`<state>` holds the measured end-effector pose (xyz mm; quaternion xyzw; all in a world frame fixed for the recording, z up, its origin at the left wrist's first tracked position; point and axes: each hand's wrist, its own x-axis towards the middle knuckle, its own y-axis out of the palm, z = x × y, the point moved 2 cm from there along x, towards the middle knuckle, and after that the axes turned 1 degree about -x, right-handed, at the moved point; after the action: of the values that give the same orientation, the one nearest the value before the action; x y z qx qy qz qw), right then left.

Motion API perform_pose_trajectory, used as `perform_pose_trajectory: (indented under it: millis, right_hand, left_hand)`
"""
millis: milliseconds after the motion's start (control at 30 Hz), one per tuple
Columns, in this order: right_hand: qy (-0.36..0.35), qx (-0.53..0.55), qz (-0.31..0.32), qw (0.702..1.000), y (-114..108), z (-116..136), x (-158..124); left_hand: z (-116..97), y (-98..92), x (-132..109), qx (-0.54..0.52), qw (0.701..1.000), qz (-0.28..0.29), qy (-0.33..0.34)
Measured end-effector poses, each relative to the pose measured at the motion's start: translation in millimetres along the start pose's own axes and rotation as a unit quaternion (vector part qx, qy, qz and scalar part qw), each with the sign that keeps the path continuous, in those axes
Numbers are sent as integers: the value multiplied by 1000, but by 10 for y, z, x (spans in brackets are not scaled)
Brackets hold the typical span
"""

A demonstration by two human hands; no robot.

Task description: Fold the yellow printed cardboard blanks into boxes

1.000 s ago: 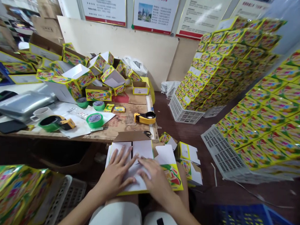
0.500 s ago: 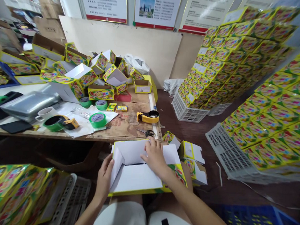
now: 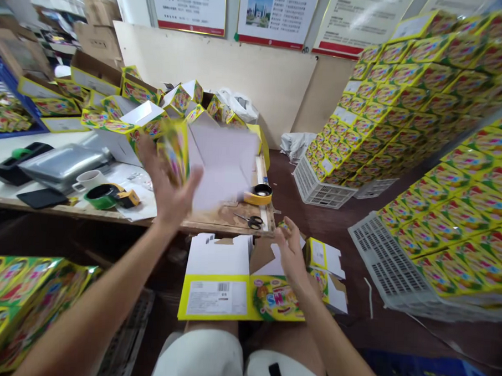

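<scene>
Raised over the table edge, my left hand grips a printed cardboard box by its side. The box is smeared by motion, and its white inside faces me. My right hand has its fingers apart, loosely bent, with nothing visible in them. It is over the right end of an unfolded box blank across my lap, by the blank's printed panel; whether they touch I cannot tell. White flaps stand up along the blank's far edge. More box blanks are just right of that hand.
A heap of folded boxes covers the back of the table. Scissors, a yellow tape dispenser, green tape and a mug lie nearer. Stacked boxes rise from white crates at right. Rows of boxes stand lower left.
My left hand has lifted the box from my lap up and left over the table, uncovering the blank beneath. My right hand has let go of the box and moved right.
</scene>
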<state>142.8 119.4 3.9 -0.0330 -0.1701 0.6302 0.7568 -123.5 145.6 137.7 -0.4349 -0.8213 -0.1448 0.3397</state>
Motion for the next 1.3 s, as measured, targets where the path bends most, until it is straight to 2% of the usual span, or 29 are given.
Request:
perform_pose_trajectory:
  millis: [33, 67, 100, 133, 167, 200, 233, 267, 333, 400, 433, 500, 733, 900, 1000, 1100, 1133, 1167, 1200, 1267, 1300]
  right_hand:
    - [-29, -34, 7, 999, 74, 19, -8]
    - [-67, -78, 32, 994, 178, 32, -36]
    - [-107, -126, 72, 984, 303, 32, -81]
    - [-142, -175, 117, 967, 437, 17, -139]
    - [-162, -220, 160, 949, 566, -16, -201]
    - [-171, -263, 191, 930, 678, -59, -258]
    - [-174, -302, 211, 913, 769, -106, -304]
    - [-174, -333, 223, 900, 835, -149, -338]
    - [-178, -372, 226, 882, 901, -212, -367]
    - [-185, -385, 223, 876, 912, -237, -354]
    - [-187, -389, 220, 875, 909, -239, -340]
    - [-186, -395, 214, 874, 905, -231, -306]
    - [-217, -410, 223, 858, 917, -183, -260]
    - [-206, -407, 205, 866, 907, -54, -296]
    - [-222, -385, 211, 871, 836, 68, -369]
    - [-238, -349, 216, 880, 660, 256, -428]
    - [-247, -338, 212, 883, 588, 351, -438]
    - [-262, -328, 205, 885, 519, 464, -444]
    - [-281, -318, 197, 884, 456, 594, -448]
    - [-332, -303, 183, 874, 362, 876, -457]
    - [-361, -298, 177, 866, 328, 1014, -467]
  left_hand:
    - [-151, 19, 342, 58, 988, -66, 126]
    - [-291, 36, 584, 88, 961, -120, 231]
    - [-399, 66, 712, 120, 942, -113, 291]
    - [-462, 99, 705, 151, 933, -62, 320]
    - [-468, 123, 556, 170, 931, 9, 324]
    - [-402, 138, 279, 193, 928, 101, 301]
    - [-272, 130, -103, 199, 923, 188, 269]
    - [-76, 104, -548, 220, 912, 277, 208]
    - [404, -14, -1472, 290, 861, 411, 69]
    - [811, -165, -2197, 337, 817, 468, -12]
    - [950, -226, -2432, 351, 807, 474, -33]
    - [1100, -292, -2657, 360, 806, 468, -47]
    - [1112, -281, -2549, 339, 837, 428, -42]
    - [1104, -326, -2714, 314, 859, 402, -38]
    - [1061, -377, -2729, 257, 905, 337, -49]
    - [976, -437, -2425, 77, 956, 243, -146]
    - [939, -448, -2251, -6, 955, 217, -201]
    - [897, -445, -2062, -85, 939, 209, -261]
    - [845, -429, -1870, -143, 911, 223, -315]
    - [716, -377, -1534, -189, 853, 305, -380]
    - [648, -349, -1409, -183, 833, 347, -390]
